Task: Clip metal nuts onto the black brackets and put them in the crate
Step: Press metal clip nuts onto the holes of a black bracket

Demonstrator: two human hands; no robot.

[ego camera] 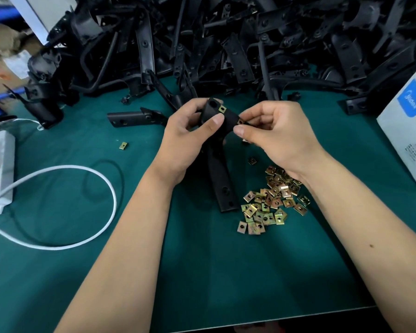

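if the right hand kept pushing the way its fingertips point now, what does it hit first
The right hand points left, pinching a metal nut against the edge of the held black bracket. It would probably meet that bracket edge first, then the left hand's thumb behind it; depth is unclear.

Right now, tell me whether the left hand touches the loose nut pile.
Apart. The head view shows the left hand gripping the bracket, with green mat between it and the nut pile.
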